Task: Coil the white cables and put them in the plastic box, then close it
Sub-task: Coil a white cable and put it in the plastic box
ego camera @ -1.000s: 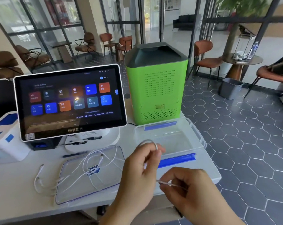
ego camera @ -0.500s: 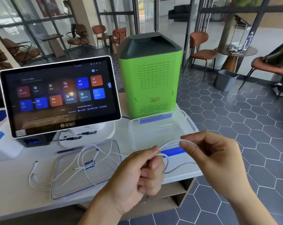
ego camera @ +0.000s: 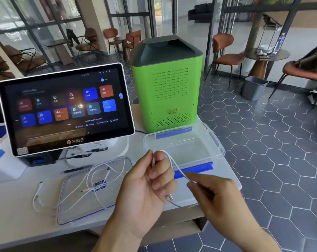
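Note:
My left hand point(ego camera: 150, 190) grips loops of a white cable point(ego camera: 174, 165) in its curled fingers, in front of the clear plastic box point(ego camera: 217, 142). My right hand point(ego camera: 214, 195) pinches the same cable just to the right, below the box's blue front clip. The box stands open with nothing inside, on the table's right end. Its clear lid point(ego camera: 75, 213) lies flat to the left. More white cables point(ego camera: 99, 179) sprawl loose over the lid, and another short one point(ego camera: 37, 195) lies left of it.
A tilted touchscreen terminal point(ego camera: 66, 108) stands behind the lid. A tall green machine point(ego camera: 167, 86) stands behind the box. A white and blue device point(ego camera: 1, 153) sits at the far left. The table's right edge point(ego camera: 234, 171) drops to a tiled floor.
My right hand has come down and in, from level with the box to just below its front clip, drawing the cable in a loop over my left hand's fingers.

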